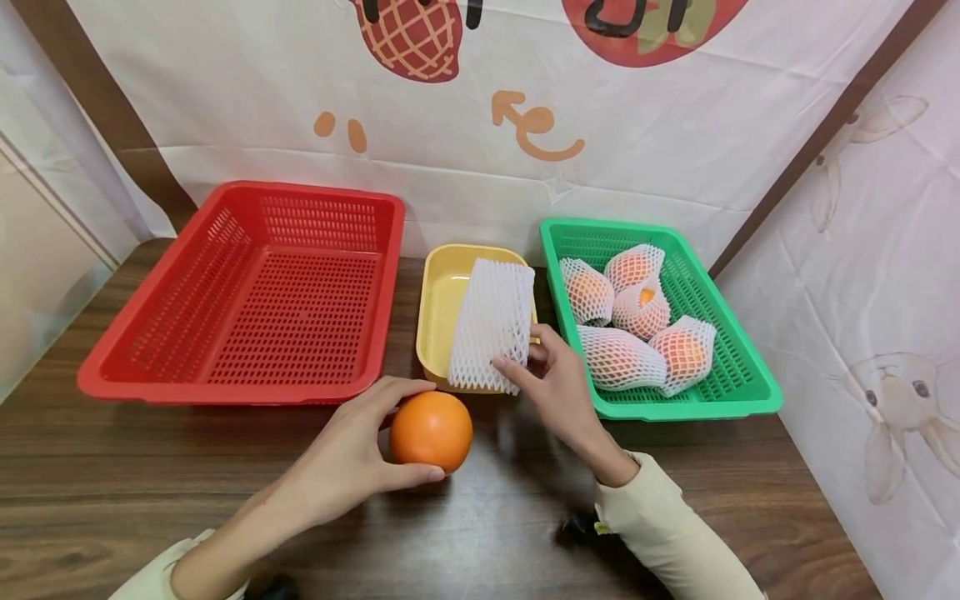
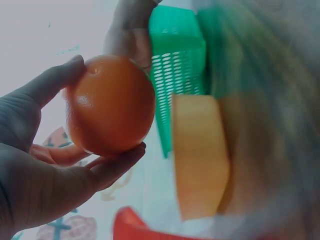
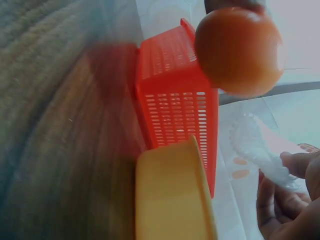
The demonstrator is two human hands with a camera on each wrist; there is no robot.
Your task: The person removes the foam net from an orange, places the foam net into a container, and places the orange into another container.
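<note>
My left hand (image 1: 358, 442) grips a bare orange (image 1: 431, 432) between thumb and fingers, above the table in front of the yellow bin. In the left wrist view the orange (image 2: 112, 105) shows whole and smooth. My right hand (image 1: 558, 383) pinches the lower right edge of a white foam net sleeve (image 1: 491, 325), which overlaps the yellow bin (image 1: 437, 317) in the head view. The right wrist view shows the sleeve (image 3: 257, 145) between thumb and fingers, its mouth spread a little, with the orange (image 3: 239, 52) apart from it.
A red basket (image 1: 240, 392) stands at the left, its mesh floor showing. At the right, a green basket (image 1: 738, 358) holds several fruits in foam nets (image 1: 622, 358). A printed cloth (image 1: 465, 158) hangs behind the wooden table (image 1: 480, 533).
</note>
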